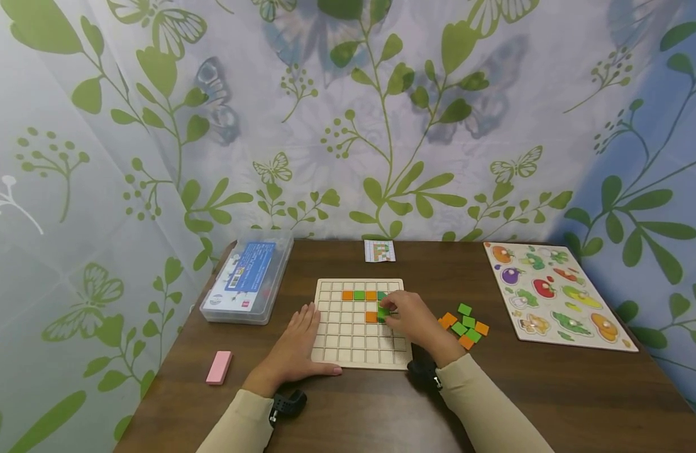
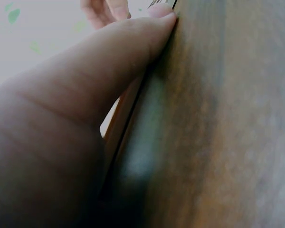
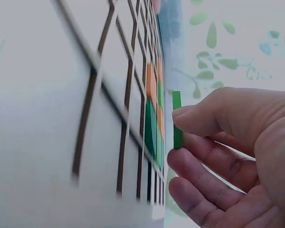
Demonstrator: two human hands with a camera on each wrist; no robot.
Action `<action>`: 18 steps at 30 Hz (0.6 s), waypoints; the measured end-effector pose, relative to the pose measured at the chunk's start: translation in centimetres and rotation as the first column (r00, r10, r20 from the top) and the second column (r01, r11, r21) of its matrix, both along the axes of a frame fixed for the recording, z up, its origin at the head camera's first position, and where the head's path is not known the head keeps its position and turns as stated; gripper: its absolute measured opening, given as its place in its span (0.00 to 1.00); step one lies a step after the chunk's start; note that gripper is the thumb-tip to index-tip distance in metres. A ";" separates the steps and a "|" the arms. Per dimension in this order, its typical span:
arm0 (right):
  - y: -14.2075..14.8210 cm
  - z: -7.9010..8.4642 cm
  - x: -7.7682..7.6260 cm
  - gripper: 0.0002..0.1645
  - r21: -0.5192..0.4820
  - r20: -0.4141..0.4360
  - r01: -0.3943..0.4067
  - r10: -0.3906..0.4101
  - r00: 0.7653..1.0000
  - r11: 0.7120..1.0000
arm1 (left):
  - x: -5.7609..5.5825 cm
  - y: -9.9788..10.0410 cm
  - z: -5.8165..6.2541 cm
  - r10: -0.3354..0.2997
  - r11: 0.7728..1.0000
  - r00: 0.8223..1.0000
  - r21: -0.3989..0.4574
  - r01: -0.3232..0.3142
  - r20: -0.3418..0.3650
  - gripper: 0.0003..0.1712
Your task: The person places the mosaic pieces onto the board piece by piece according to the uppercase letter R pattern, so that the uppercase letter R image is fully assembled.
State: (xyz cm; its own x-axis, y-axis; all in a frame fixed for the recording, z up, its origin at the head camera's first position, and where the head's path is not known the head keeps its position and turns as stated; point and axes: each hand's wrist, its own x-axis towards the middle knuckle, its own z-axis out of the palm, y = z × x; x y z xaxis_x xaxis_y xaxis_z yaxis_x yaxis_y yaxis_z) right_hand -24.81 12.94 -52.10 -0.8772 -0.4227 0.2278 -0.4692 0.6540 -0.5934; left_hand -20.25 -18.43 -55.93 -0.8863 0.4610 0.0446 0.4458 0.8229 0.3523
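My right hand (image 1: 412, 319) pinches a green square tile (image 3: 177, 100) between thumb and fingers. In the right wrist view the tile stands edge-on, apart from the wooden grid board (image 1: 348, 355). On the board, a row near the far side holds an orange tile (image 1: 348, 296), a green tile (image 1: 359, 296), another orange one and a green one. Two rows nearer lie an orange tile (image 1: 371, 317) and a green one beside it, partly covered by my right hand. My left hand (image 1: 291, 346) rests with fingers extended at the board's left edge, its thumb along the near edge.
Several loose green and orange tiles (image 1: 468, 321) lie right of the board. A small pattern card (image 1: 379, 251) is behind it. Further right lies a vegetable puzzle board (image 1: 551, 296). On the left are a clear plastic case (image 1: 248, 277) and a pink block (image 1: 219, 368).
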 end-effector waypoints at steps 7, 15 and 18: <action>-2.3 -0.3 -0.1 0.14 0.026 -0.026 -0.045 0.045 0.999 0.999 | 0.1 0.0 0.2 0.001 1.000 1.000 -0.001 -0.001 0.007 0.82; -4.3 -0.2 0.0 0.14 0.004 -0.009 -0.071 0.071 0.997 0.997 | 0.1 0.0 0.1 0.005 1.000 1.000 0.005 -0.005 0.008 0.82; -4.8 -0.2 -0.1 0.13 0.019 -0.010 -0.066 0.067 0.998 0.998 | 0.1 0.0 0.1 0.001 1.000 1.000 0.003 -0.001 0.007 0.82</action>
State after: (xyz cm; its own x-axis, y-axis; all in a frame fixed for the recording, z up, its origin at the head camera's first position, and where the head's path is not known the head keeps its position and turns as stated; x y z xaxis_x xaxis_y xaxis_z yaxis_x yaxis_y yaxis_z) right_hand -24.92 8.12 -52.35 -0.8447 -0.4842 0.2282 -0.5181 0.6321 -0.5762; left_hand -20.15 -18.44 -55.82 -0.8870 0.4601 0.0398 0.4427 0.8224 0.3575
